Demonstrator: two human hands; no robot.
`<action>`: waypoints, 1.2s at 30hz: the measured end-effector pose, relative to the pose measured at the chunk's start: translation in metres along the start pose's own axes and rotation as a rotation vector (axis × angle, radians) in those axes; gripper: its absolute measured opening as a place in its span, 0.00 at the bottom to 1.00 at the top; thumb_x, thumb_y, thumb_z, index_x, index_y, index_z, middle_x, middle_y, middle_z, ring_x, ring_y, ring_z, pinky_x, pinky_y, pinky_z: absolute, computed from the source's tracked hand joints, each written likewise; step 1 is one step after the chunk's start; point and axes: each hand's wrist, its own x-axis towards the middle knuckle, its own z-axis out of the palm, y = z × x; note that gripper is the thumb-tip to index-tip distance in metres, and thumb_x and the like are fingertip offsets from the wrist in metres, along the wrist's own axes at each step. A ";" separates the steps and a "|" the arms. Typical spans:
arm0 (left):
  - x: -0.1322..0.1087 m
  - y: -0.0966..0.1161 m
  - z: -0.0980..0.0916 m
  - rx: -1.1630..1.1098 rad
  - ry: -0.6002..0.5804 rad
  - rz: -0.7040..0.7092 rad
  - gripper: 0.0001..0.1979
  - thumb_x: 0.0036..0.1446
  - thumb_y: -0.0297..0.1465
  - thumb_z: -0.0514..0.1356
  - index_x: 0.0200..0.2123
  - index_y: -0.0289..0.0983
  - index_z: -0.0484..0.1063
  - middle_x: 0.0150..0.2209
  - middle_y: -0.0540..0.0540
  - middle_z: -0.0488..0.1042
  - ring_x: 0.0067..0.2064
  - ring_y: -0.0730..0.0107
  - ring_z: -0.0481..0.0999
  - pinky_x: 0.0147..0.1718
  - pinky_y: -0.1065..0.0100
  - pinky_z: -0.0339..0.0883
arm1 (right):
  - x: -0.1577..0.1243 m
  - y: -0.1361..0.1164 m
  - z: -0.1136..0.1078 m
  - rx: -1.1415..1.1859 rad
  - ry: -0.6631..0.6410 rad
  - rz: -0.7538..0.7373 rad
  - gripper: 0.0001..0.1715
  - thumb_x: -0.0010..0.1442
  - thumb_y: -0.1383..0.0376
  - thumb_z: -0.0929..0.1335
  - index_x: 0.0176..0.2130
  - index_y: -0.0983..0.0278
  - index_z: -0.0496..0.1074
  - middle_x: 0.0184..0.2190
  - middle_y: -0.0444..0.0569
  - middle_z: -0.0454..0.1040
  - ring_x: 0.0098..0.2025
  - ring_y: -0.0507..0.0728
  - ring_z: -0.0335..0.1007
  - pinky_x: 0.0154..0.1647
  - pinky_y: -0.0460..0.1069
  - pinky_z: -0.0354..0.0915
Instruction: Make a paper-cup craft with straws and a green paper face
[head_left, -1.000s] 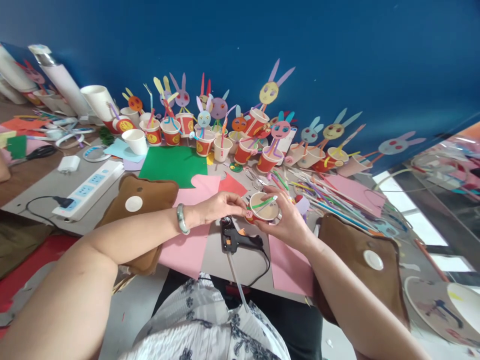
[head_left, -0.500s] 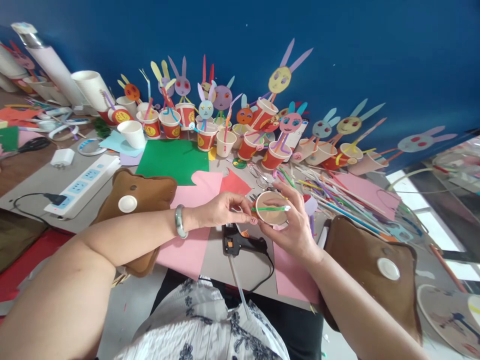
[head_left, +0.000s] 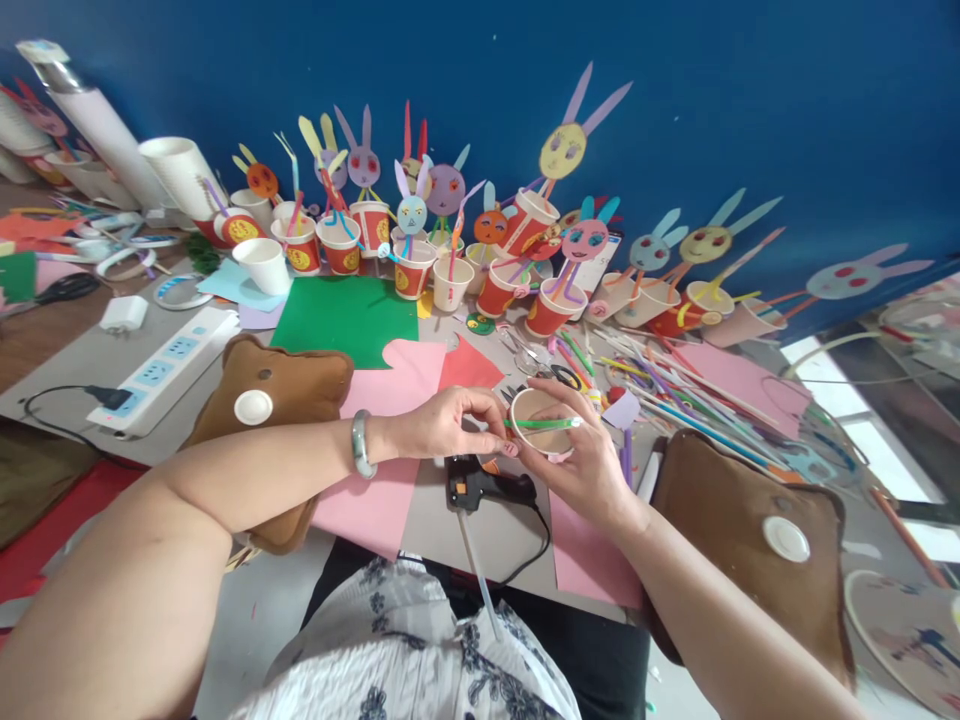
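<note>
Head view only. Shows the right hand [head_left: 592, 470] closed around a paper cup [head_left: 540, 403], held tilted just above the table [head_left: 442, 530] with its mouth turned toward the camera. Shows the left hand [head_left: 442, 425] pinched on one end of a green straw [head_left: 540, 423] laid across that mouth, with a right fingertip pressing the far end at the rim. Cannot tell whether glue sits under the straw. Finds a black glue gun [head_left: 484, 488] lying on the table directly beneath both hands, nozzle end up under the cup, cord [head_left: 536, 545] trailing toward the near edge. Judging from this: could brush a wrist or fingertip against the nozzle, if hot, with so little room below the hands. Could let the straw roll off the rim or sit crooked, gripped as it is only by its two ends. Could dent the thin cup wall through too hard a squeeze. Could drip glue onto the pink paper [head_left: 375, 500] just beside the gun. Could knock, with a wide elbow, the brown pouch [head_left: 274, 390] under the left forearm, or snag the cord and drag the gun off the table.
</note>
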 end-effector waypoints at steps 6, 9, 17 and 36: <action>0.000 -0.004 -0.002 0.028 -0.012 0.010 0.08 0.55 0.32 0.70 0.30 0.33 0.76 0.36 0.45 0.77 0.39 0.72 0.76 0.44 0.68 0.69 | -0.001 0.004 -0.004 0.049 -0.043 -0.042 0.09 0.67 0.57 0.65 0.41 0.58 0.72 0.58 0.55 0.73 0.57 0.67 0.71 0.57 0.66 0.64; 0.000 -0.001 -0.003 0.002 -0.040 0.003 0.07 0.55 0.30 0.69 0.30 0.33 0.76 0.37 0.44 0.77 0.39 0.72 0.76 0.43 0.69 0.69 | -0.002 0.003 -0.004 0.075 -0.027 0.017 0.05 0.66 0.63 0.65 0.39 0.58 0.71 0.57 0.53 0.75 0.55 0.65 0.72 0.57 0.64 0.65; -0.001 0.003 -0.002 -0.015 -0.080 -0.009 0.05 0.54 0.29 0.69 0.30 0.33 0.76 0.36 0.45 0.75 0.39 0.73 0.76 0.42 0.70 0.70 | 0.000 -0.004 -0.006 0.149 -0.039 0.150 0.06 0.60 0.68 0.66 0.35 0.58 0.74 0.55 0.52 0.77 0.55 0.65 0.74 0.57 0.63 0.67; -0.002 0.003 -0.001 -0.036 -0.078 -0.085 0.08 0.53 0.31 0.70 0.29 0.33 0.75 0.36 0.46 0.74 0.39 0.72 0.76 0.41 0.69 0.72 | 0.000 -0.013 -0.009 0.170 -0.015 0.168 0.06 0.62 0.61 0.70 0.32 0.59 0.73 0.53 0.52 0.78 0.52 0.63 0.76 0.54 0.59 0.68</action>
